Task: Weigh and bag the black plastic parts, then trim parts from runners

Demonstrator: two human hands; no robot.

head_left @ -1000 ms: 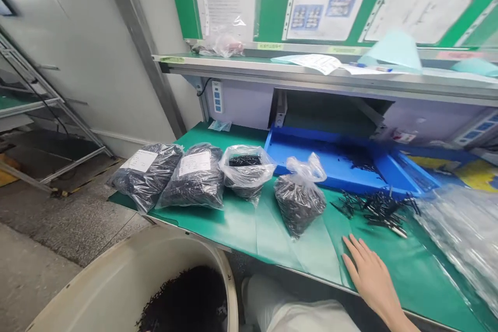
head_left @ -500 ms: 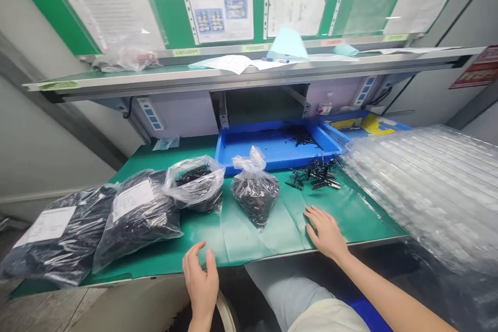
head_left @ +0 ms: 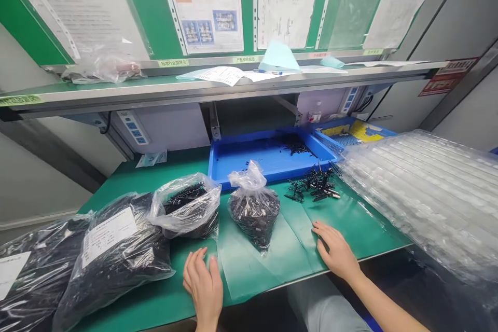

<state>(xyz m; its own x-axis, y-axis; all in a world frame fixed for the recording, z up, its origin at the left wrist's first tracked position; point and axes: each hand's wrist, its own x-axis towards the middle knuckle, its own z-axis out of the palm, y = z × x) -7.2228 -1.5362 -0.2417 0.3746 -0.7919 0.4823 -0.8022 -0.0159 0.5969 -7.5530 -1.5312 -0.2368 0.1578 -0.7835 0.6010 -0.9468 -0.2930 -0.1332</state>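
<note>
My left hand (head_left: pixel 203 285) rests at the mat's front edge with its fingers apart, holding nothing. It lies nearest a tied clear plastic bag of small black parts (head_left: pixel 253 213) and an open bag (head_left: pixel 187 208) of the same kind of parts. My right hand (head_left: pixel 336 251) lies flat on the green mat (head_left: pixel 361 233), holding nothing, just below a loose heap of black parts (head_left: pixel 313 185). Two larger bags with white labels (head_left: pixel 116 259) (head_left: pixel 31 280) lie to the left, the outer one cut off by the frame.
A blue plastic tray (head_left: pixel 249 163) with scattered black parts stands behind the bags. Large sheets of clear bubble wrap (head_left: pixel 424 197) cover the right side of the bench. Above runs a metal shelf (head_left: pixel 233 88) with papers, beneath posted instruction sheets.
My view has swung left and levelled, and the white bin has left the frame. My left hand has come into view and now rests on the mat's edge. My right hand has barely moved.
</note>
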